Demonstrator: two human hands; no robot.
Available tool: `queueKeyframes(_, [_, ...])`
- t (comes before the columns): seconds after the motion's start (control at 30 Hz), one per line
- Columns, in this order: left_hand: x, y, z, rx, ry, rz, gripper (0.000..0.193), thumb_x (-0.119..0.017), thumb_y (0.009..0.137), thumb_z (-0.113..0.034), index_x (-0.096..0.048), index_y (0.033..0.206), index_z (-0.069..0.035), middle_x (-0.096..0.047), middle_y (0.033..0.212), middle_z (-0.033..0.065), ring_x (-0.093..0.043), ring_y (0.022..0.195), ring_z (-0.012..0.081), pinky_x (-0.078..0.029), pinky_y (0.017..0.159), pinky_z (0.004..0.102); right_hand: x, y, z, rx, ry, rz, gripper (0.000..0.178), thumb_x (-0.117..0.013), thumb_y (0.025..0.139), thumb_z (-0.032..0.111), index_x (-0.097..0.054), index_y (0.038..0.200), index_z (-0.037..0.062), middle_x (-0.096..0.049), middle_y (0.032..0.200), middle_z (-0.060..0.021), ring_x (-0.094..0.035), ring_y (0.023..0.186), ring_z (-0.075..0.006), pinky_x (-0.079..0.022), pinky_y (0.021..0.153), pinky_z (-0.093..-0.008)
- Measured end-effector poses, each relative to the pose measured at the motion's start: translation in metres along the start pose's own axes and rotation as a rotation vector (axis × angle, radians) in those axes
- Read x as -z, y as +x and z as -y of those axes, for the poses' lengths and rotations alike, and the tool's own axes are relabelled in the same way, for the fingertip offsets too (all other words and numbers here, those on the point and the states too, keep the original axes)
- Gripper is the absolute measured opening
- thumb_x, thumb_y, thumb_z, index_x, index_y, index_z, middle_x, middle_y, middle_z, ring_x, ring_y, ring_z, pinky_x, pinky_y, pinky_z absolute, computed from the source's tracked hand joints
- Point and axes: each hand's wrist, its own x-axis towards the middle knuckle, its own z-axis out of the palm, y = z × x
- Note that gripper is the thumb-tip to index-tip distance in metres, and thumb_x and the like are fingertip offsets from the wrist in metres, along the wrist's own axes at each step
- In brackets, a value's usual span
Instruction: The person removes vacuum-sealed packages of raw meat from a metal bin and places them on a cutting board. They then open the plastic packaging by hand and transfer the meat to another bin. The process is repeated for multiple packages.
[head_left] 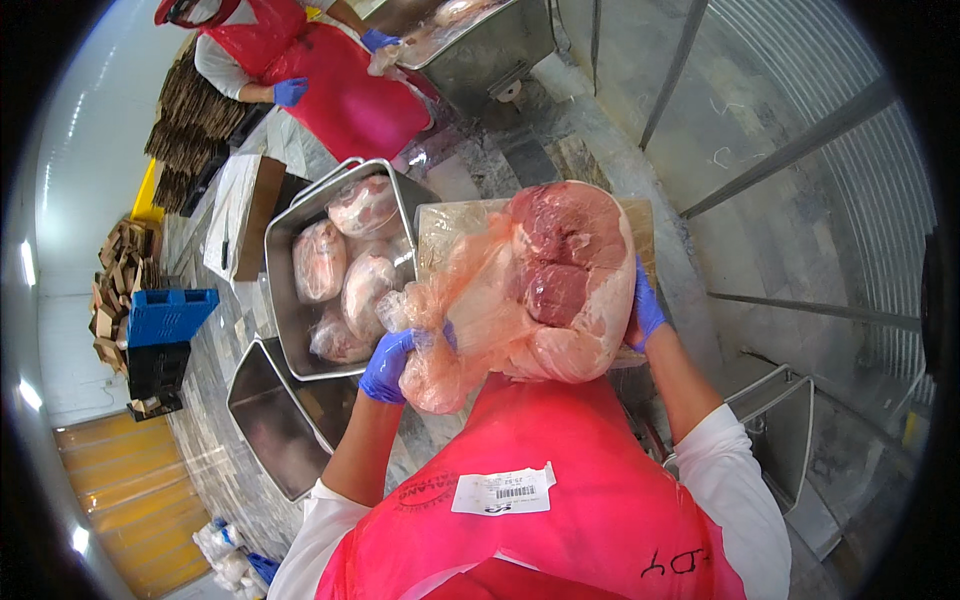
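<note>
A large raw ham [572, 270], with dark pink lean and pale fat, is held up in front of my apron. Clear plastic bag film [470, 310] trails from its left side and bunches up. My left hand [388, 366], in a blue glove, is closed around the bunched film, with some fingers hidden behind it. On the ham's right edge, my right hand [646, 308], also gloved in blue, grips the side; its fingers go out of sight behind the meat. Beneath the ham lies a cardboard box [436, 228], mostly covered.
Left of the box stands a metal tub [273, 300] with several bagged cuts [367, 287]. A second metal tub [248, 385] sits below it. Across the floor, a person in a red apron [350, 95] works beside a large metal bin [500, 55]. A metal-framed cart [785, 420] stands right.
</note>
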Motion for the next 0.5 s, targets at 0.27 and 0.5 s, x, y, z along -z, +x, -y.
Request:
queueKeyframes(0.27, [-0.003,-0.031,-0.008,-0.211,0.115,-0.123,0.036,-0.062,0.085,-0.013,-0.057,0.118,0.001,-0.063,0.105,0.0091,-0.062,0.093,0.02,-0.051,0.085,0.0327,-0.03,0.012,-0.003,0.876,-0.944,-0.319,0.09,-0.076,0.086,0.026,-0.022,0.151,-0.0026,-0.042,0.146,-0.0193,-0.045,0.131,-0.0253,-0.038,0.109,-0.0372])
queueKeyframes(0.5, [0.015,-0.05,0.0,-0.29,0.078,-0.179,0.026,-0.055,0.092,-0.014,-0.06,0.113,0.001,-0.065,0.101,0.0074,-0.063,0.091,0.0186,-0.051,0.084,0.0329,-0.044,0.005,-0.01,0.896,-0.93,-0.258,0.102,-0.084,0.077,0.018,-0.018,0.15,-0.0066,-0.037,0.147,-0.0229,-0.039,0.134,-0.0271,-0.034,0.112,-0.0372])
